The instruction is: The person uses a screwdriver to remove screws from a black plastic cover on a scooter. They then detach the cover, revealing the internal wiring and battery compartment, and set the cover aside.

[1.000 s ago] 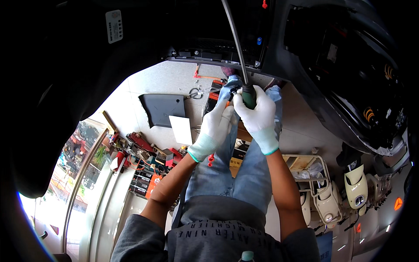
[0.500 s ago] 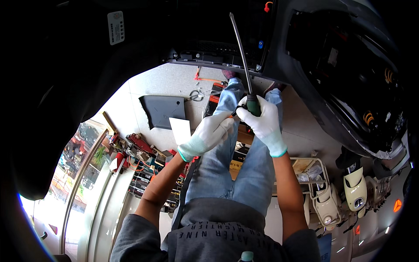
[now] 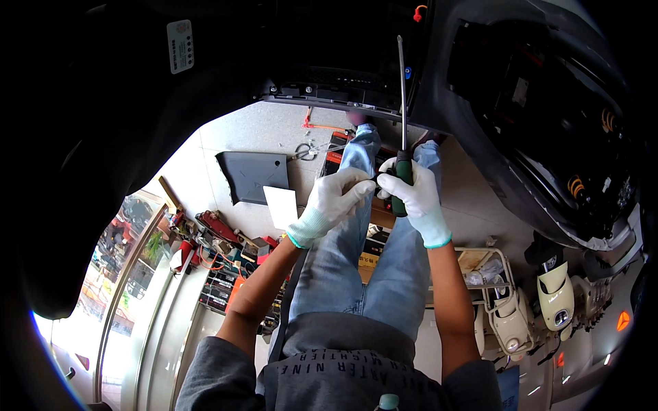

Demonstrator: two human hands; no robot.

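Note:
My right hand, in a white glove with a mint cuff, is closed around the green-and-black handle of a long screwdriver. Its steel shaft points away from me, almost straight ahead. My left hand, gloved the same way, is closed in a pinch beside it. A small dark piece shows between the fingertips of both hands, too little of it visible to name. Both hands are over my jeans, just short of a large black vehicle body.
A black hollow vehicle part curves down the right. On the floor lie a dark grey panel, a white sheet and scissors. Assorted tools crowd the left, near a glass door. Cream scooters stand right.
The screwdriver has swung from leaning left to nearly upright, with more of its handle showing below my right hand. My left hand has shifted slightly right; the orange tip at its fingers no longer shows.

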